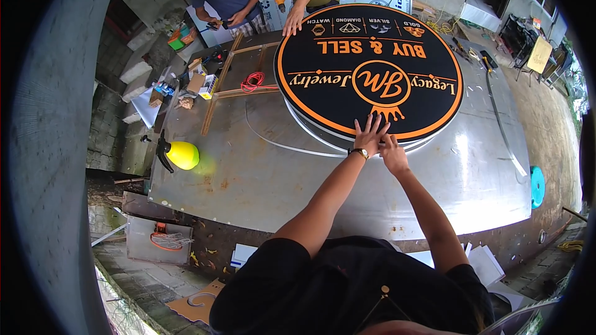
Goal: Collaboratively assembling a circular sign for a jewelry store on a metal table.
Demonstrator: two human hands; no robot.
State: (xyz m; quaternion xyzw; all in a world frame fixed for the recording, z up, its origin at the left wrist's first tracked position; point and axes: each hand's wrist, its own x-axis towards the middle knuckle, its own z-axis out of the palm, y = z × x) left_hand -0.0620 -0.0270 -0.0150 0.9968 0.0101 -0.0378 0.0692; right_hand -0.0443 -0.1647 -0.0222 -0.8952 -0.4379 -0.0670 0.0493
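daylight, bright | glare on metal table (484,167) right | sharp centre | fisheye bend, dark vignette at rim

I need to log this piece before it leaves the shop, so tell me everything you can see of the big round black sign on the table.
The big round black sign is a flat disc with an orange border ring, orange lettering and a central orange circle emblem. It lies face up on the grey metal table, over a pale rim band. The left hand and right hand press its near edge; a co-worker's hand rests on its far edge.
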